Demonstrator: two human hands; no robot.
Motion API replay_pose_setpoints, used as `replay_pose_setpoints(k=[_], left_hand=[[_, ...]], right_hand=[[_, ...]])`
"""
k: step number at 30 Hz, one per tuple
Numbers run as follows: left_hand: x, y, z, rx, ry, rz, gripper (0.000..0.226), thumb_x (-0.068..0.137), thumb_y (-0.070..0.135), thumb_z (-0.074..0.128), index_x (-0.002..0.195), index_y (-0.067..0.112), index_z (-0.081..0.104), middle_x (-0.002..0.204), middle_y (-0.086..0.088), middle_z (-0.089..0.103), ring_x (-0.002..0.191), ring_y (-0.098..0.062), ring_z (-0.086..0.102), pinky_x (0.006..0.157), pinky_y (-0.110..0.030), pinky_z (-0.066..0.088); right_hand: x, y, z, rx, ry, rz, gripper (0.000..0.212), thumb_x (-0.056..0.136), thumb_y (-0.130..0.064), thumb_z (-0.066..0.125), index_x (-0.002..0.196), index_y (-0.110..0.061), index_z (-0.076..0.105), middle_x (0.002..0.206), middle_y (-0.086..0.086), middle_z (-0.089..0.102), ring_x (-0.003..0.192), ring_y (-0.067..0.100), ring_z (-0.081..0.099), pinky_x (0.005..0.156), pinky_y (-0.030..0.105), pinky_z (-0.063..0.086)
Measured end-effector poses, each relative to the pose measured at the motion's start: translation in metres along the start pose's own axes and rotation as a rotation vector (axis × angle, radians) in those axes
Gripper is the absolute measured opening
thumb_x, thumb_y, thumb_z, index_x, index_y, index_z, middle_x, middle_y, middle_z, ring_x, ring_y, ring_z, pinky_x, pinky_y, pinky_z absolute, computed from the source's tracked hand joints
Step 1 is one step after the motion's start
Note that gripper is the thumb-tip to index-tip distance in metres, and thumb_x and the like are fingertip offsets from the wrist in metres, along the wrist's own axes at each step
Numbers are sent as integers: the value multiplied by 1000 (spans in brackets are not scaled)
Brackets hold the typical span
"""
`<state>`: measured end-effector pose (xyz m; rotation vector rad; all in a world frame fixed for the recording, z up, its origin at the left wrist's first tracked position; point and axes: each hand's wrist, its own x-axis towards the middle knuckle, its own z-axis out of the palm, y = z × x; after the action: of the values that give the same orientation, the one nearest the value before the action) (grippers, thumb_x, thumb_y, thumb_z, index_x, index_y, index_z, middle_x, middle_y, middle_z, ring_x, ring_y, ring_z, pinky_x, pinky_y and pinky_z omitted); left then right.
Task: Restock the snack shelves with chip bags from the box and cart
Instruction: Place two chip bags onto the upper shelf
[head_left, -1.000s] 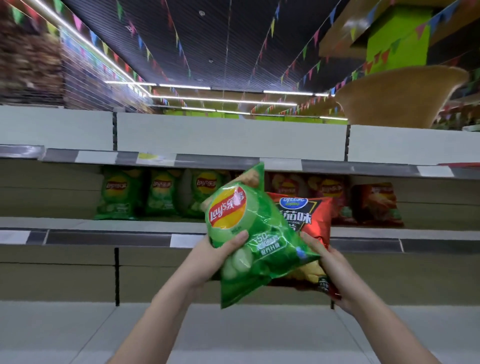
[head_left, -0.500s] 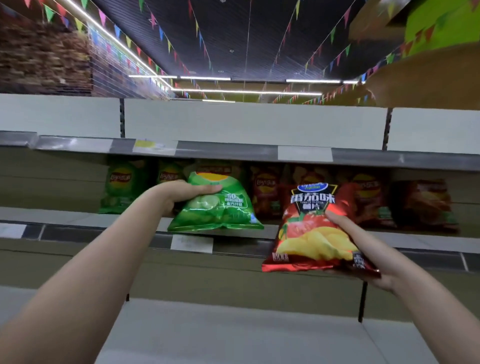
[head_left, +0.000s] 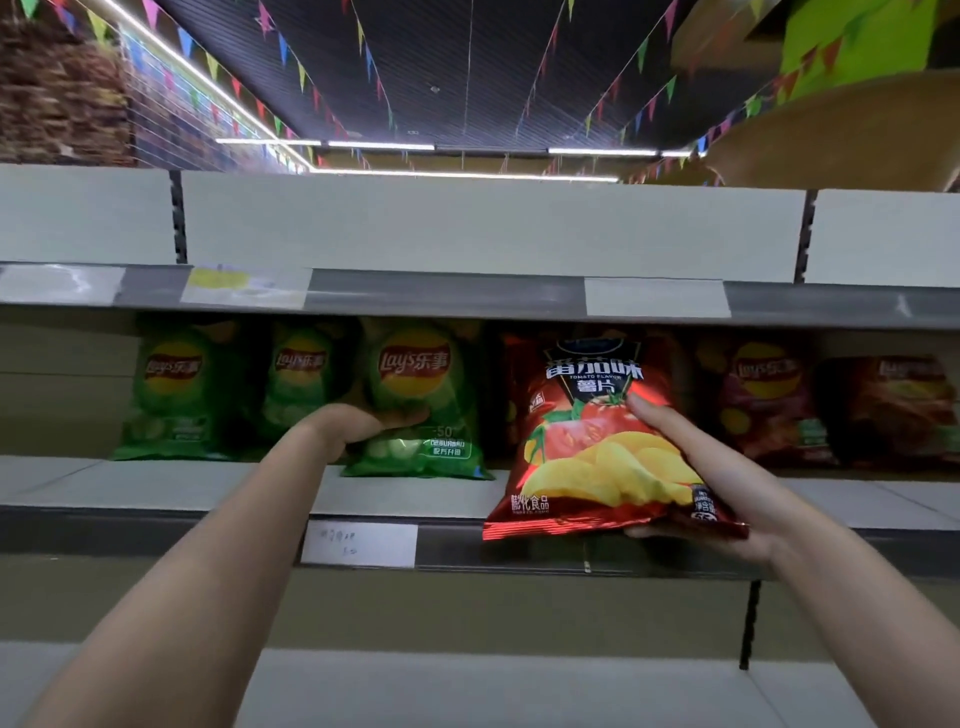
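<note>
Partly, red bag (head_left: 592, 441) hides right hand (head_left: 691, 467) fingers

— Count the green bags for me!
— Three green chip bags (head_left: 415, 410) standing in a row on the shelf (head_left: 156, 486).
— And the reds?
— One tomato bag (head_left: 597, 441) out front, plus at least three darker bags (head_left: 763, 400) behind; shadow blurs that row.
— Hands?
— Two: left hand (head_left: 358, 423), right hand (head_left: 701, 467).
— Price tags?
— Four white label strips (head_left: 657, 297) in view.
</note>
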<state>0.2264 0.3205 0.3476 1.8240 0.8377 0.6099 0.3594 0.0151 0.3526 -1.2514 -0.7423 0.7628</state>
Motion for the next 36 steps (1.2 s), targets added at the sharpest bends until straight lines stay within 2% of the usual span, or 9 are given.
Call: replay_pose_setpoints(k=[6, 8, 12, 15, 17, 21, 25, 32, 36], left_hand=[[-3, 4, 11, 361, 91, -32, 85, 79, 59, 66, 142, 8, 40, 140, -14, 49, 124, -31, 48, 101, -38, 41], [-21, 8, 24, 619, 268, -41, 60, 93, 52, 52, 127, 2, 52, 134, -20, 51, 122, -36, 46, 104, -40, 39], [-68, 8, 73, 395, 635, 398, 66, 92, 50, 51, 131, -2, 44, 135, -24, 44, 127, -35, 38, 105, -40, 30], [-94, 19, 107, -150, -42, 440, 81, 80, 69, 51, 142, 18, 40, 130, 8, 56, 118, -3, 54, 103, -15, 37], [-90, 26, 127, -399, -398, 339, 88, 70, 67, 65, 142, 23, 42, 124, 7, 65, 109, -8, 64, 103, -30, 46], [-76, 44, 174, -510, -576, 280, 83, 67, 45, 74, 139, 16, 44, 111, -9, 72, 98, -24, 71, 87, -37, 55], [-81, 71, 241, -589, -734, 297, 75, 69, 37, 76, 135, 16, 48, 106, -11, 73, 92, -27, 72, 76, -36, 59], [-121, 131, 397, -667, -982, 316, 49, 80, 20, 70, 127, 12, 55, 105, -14, 73, 88, -29, 72, 78, -45, 59], [-147, 171, 479, -671, -1101, 296, 36, 88, 15, 66, 122, 9, 57, 101, -15, 74, 81, -29, 73, 70, -43, 60]], right_hand=[[24, 7, -2, 61, -21, 22, 40, 76, -41, 65, 102, -10, 68, 84, 11, 75, 64, 23, 73, 51, 38, 60], [29, 10, -1, 66, -13, 30, 44, 77, -42, 65, 105, -9, 66, 85, 13, 75, 66, 25, 73, 53, 40, 61], [35, 14, -4, 96, 33, 31, 45, 75, -44, 66, 105, -10, 67, 90, 14, 75, 69, 26, 73, 54, 42, 61], [29, 21, -11, 97, 46, 30, 40, 74, -48, 63, 94, -14, 73, 87, 10, 75, 66, 23, 72, 46, 37, 58], [21, 24, -22, 100, 78, 30, 37, 76, -48, 61, 85, -16, 77, 88, 10, 75, 67, 23, 73, 50, 38, 60], [-6, 19, -56, 74, 209, -18, 39, 80, -49, 57, 99, -17, 70, 89, 7, 75, 71, 21, 73, 63, 39, 60], [-41, 4, -109, 33, 368, -64, 46, 78, -50, 57, 105, -16, 68, 88, 6, 75, 68, 20, 72, 55, 34, 60], [-122, -13, -224, 49, 702, -93, 45, 78, -54, 56, 95, -15, 71, 81, 8, 74, 61, 18, 70, 49, 27, 55], [-161, -28, -297, 84, 826, -124, 48, 79, -57, 59, 102, -16, 72, 95, 9, 75, 74, 19, 72, 64, 29, 59]])
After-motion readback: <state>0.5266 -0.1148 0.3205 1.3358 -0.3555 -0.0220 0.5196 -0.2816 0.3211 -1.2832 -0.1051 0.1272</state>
